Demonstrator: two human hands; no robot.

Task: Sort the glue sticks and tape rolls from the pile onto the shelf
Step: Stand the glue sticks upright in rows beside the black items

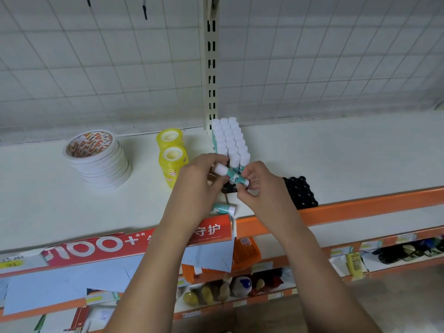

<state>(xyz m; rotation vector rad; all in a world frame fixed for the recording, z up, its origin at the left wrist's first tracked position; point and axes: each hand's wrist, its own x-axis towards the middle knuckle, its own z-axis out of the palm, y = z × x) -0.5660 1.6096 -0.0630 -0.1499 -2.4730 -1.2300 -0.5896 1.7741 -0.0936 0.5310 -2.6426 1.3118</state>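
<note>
**One glue stick (231, 175) pinched between both hands above the shelf (336, 152)**

The left hand (199, 181) and the right hand (263, 188) met over the front part of the shelf. Between them the glue stick lay tilted, its white cap up and to the left and its teal body running down to the right. The left fingers (208, 160) were curled around the cap end, and the right fingers (250, 171) pinched the lower end. I could not tell if a second stick was hidden just under the first one.

Just behind the hands, a block of glue sticks (230, 140) stood upright in tight rows against the wire grid (120, 68). A loose glue stick (224, 208) lay on its side near the shelf edge, below the left wrist.

To the left stood yellow tape rolls (172, 155) in two piles, and further left a stack of white tape rolls (98, 162). A black tray (300, 192) lay just right of the right hand. A red banner (144, 241) hung at the front of the shelf.
</note>
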